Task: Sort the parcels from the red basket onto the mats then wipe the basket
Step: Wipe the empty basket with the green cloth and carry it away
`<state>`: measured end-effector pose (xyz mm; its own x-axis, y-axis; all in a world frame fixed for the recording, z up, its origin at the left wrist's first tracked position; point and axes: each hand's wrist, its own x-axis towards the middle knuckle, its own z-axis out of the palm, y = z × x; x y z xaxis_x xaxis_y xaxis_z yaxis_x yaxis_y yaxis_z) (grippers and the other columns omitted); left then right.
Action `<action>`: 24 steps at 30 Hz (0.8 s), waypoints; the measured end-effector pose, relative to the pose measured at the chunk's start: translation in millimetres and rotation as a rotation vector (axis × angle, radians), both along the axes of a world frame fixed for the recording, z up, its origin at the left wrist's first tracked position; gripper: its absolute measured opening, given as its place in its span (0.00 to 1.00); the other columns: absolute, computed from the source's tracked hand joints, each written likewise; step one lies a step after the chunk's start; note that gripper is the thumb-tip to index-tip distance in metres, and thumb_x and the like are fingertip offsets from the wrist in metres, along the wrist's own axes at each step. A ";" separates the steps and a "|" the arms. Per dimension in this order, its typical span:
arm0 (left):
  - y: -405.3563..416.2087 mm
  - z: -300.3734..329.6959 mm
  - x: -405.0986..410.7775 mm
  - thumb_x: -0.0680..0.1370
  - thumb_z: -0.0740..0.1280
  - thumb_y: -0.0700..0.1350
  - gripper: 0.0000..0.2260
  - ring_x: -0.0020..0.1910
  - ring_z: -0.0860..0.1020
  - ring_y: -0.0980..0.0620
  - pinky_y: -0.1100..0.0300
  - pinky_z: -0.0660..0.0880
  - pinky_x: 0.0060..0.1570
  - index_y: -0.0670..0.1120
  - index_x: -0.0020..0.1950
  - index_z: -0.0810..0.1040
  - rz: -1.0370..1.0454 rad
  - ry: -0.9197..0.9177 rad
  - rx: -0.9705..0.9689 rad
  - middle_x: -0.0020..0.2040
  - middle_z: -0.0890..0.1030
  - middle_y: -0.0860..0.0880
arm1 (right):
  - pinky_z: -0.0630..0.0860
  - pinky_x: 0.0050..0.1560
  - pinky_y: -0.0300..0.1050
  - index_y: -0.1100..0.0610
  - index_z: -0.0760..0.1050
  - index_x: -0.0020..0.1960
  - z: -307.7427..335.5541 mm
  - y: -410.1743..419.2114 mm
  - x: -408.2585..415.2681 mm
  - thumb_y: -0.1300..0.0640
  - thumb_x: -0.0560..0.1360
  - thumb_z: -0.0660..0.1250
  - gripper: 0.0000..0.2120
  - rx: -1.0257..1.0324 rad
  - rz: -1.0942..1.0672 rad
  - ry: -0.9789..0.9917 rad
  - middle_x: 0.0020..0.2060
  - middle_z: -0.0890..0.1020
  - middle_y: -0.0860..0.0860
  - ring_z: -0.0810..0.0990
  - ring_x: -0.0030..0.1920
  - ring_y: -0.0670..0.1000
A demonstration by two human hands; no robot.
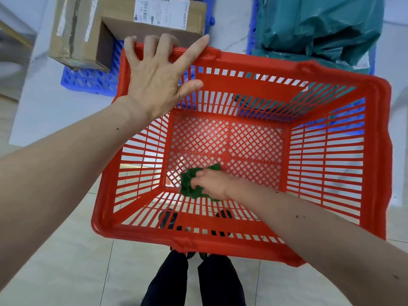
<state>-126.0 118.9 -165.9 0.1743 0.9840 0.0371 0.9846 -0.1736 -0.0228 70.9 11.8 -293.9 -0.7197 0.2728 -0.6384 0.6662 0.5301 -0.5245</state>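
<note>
The red basket (373, 151) fills the middle of the view, with no parcels inside. My left hand (156, 76) grips its far left rim, fingers over the edge and thumb inside. Down in the basket, my right hand (212, 183) holds a crumpled green cloth (191, 184) against the mesh floor near the front wall. Cardboard boxes (106, 27) lie on a blue mat (92, 80) at the top left. Green plastic mailer bags (318, 25) lie on another blue mat (251, 29) at the top right.
My legs in dark trousers (194, 281) and my shoes stand on the beige tiled floor (72, 261) under the basket. A pale marbled floor area (44, 102) lies under the two mats.
</note>
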 end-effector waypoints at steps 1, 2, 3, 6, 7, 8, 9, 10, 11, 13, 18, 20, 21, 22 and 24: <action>-0.3 -0.4 0.0 0.78 0.46 0.71 0.31 0.65 0.66 0.35 0.31 0.53 0.67 0.62 0.79 0.49 0.000 -0.001 0.001 0.64 0.68 0.38 | 0.78 0.57 0.47 0.52 0.74 0.64 0.6 3.5 10.3 0.64 0.78 0.64 0.16 0.031 0.052 -0.009 0.55 0.76 0.50 0.75 0.56 0.50; -0.6 -1.0 -0.2 0.78 0.47 0.70 0.31 0.65 0.66 0.35 0.31 0.53 0.67 0.62 0.79 0.49 0.001 0.000 0.005 0.64 0.68 0.38 | 0.77 0.56 0.47 0.52 0.74 0.64 2.4 9.8 22.9 0.64 0.78 0.63 0.17 0.056 0.089 -0.031 0.55 0.75 0.49 0.74 0.57 0.50; -0.8 -1.1 0.1 0.78 0.47 0.70 0.30 0.65 0.66 0.35 0.31 0.53 0.68 0.61 0.79 0.49 0.001 -0.002 0.009 0.64 0.68 0.37 | 0.76 0.55 0.46 0.52 0.74 0.63 6.8 18.6 37.3 0.65 0.78 0.63 0.17 0.081 0.129 -0.076 0.55 0.75 0.49 0.74 0.56 0.49; 0.1 -1.1 -0.4 0.78 0.48 0.69 0.30 0.66 0.66 0.34 0.31 0.51 0.68 0.61 0.78 0.50 -0.001 -0.010 0.000 0.65 0.68 0.37 | 0.72 0.47 0.43 0.57 0.73 0.63 14.4 46.8 81.3 0.67 0.77 0.63 0.16 0.246 0.124 -0.269 0.57 0.76 0.53 0.75 0.55 0.52; 0.2 -0.3 -0.4 0.79 0.49 0.69 0.30 0.66 0.66 0.35 0.31 0.51 0.68 0.61 0.78 0.50 -0.001 -0.014 -0.004 0.65 0.68 0.37 | 0.73 0.49 0.44 0.58 0.72 0.63 16.4 53.7 93.3 0.67 0.77 0.63 0.16 0.306 0.042 -0.334 0.58 0.77 0.55 0.76 0.56 0.54; 0.4 0.7 -0.6 0.79 0.49 0.69 0.30 0.66 0.66 0.35 0.31 0.50 0.68 0.61 0.78 0.50 -0.002 -0.017 -0.008 0.65 0.68 0.38 | 0.76 0.51 0.46 0.60 0.71 0.64 18.5 58.7 102.6 0.67 0.77 0.62 0.16 0.334 -0.090 -0.383 0.58 0.77 0.57 0.77 0.57 0.56; 1.0 1.7 -0.4 0.78 0.50 0.69 0.30 0.66 0.66 0.35 0.31 0.50 0.68 0.61 0.78 0.50 -0.003 -0.022 -0.010 0.65 0.68 0.38 | 0.77 0.54 0.49 0.60 0.70 0.66 20.4 63.2 109.8 0.66 0.77 0.62 0.18 0.318 -0.256 -0.410 0.59 0.78 0.58 0.77 0.58 0.58; 1.5 2.6 -0.2 0.79 0.50 0.68 0.29 0.65 0.66 0.35 0.31 0.50 0.68 0.61 0.78 0.50 -0.005 -0.027 -0.013 0.65 0.68 0.38 | 0.77 0.56 0.51 0.60 0.68 0.68 24.5 66.3 114.0 0.65 0.77 0.61 0.19 0.281 -0.426 -0.403 0.60 0.78 0.59 0.78 0.59 0.59; 1.8 3.6 0.0 0.79 0.51 0.68 0.29 0.65 0.66 0.35 0.30 0.50 0.69 0.62 0.78 0.50 -0.006 -0.031 -0.018 0.65 0.68 0.38 | 0.76 0.58 0.52 0.59 0.68 0.70 28.4 69.1 116.8 0.64 0.78 0.62 0.20 0.236 -0.570 -0.379 0.61 0.78 0.58 0.77 0.61 0.60; 2.4 5.4 0.6 0.79 0.52 0.67 0.29 0.66 0.66 0.36 0.30 0.49 0.69 0.62 0.78 0.49 -0.003 -0.030 -0.029 0.65 0.68 0.39 | 0.75 0.63 0.53 0.57 0.70 0.71 40.2 71.9 117.7 0.62 0.79 0.62 0.20 0.160 -0.784 -0.289 0.63 0.78 0.56 0.76 0.63 0.58; 5.4 13.4 2.0 0.77 0.50 0.68 0.30 0.67 0.64 0.36 0.29 0.46 0.69 0.64 0.78 0.47 0.024 -0.038 -0.105 0.67 0.67 0.40 | 0.77 0.62 0.53 0.55 0.72 0.66 97.8 65.8 108.9 0.69 0.81 0.58 0.17 -0.246 -1.355 0.239 0.62 0.79 0.54 0.79 0.61 0.53; 5.9 15.5 1.8 0.77 0.50 0.69 0.30 0.68 0.64 0.36 0.29 0.46 0.69 0.65 0.77 0.46 0.028 -0.038 -0.128 0.67 0.67 0.40 | 0.79 0.56 0.51 0.55 0.75 0.60 125.6 62.8 107.0 0.70 0.81 0.55 0.16 -0.401 -1.538 0.403 0.56 0.82 0.54 0.82 0.55 0.52; 6.0 16.6 1.7 0.77 0.50 0.69 0.30 0.67 0.64 0.37 0.28 0.46 0.69 0.66 0.77 0.46 0.031 -0.040 -0.134 0.67 0.67 0.40 | 0.80 0.52 0.51 0.57 0.76 0.59 137.5 62.7 108.2 0.69 0.80 0.54 0.16 -0.505 -1.628 0.473 0.54 0.83 0.55 0.83 0.52 0.53; 6.3 18.0 1.8 0.77 0.51 0.69 0.30 0.67 0.64 0.37 0.27 0.46 0.69 0.66 0.77 0.45 0.036 -0.043 -0.142 0.67 0.67 0.40 | 0.80 0.49 0.51 0.59 0.77 0.60 150.0 63.2 110.2 0.66 0.79 0.54 0.16 -0.614 -1.711 0.534 0.53 0.83 0.57 0.83 0.50 0.55; 6.9 21.4 2.9 0.77 0.51 0.69 0.30 0.68 0.63 0.37 0.25 0.45 0.67 0.67 0.76 0.44 0.055 -0.035 -0.168 0.67 0.66 0.41 | 0.81 0.49 0.53 0.61 0.77 0.60 170.4 63.7 117.4 0.57 0.78 0.58 0.16 -0.731 -1.796 0.586 0.51 0.84 0.59 0.84 0.49 0.58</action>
<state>-123.1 125.8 -144.5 0.1216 0.9849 -0.1235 0.9924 -0.1179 0.0366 188.3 75.5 -123.5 -0.1025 0.6230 -0.7754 -0.2035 -0.7762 -0.5968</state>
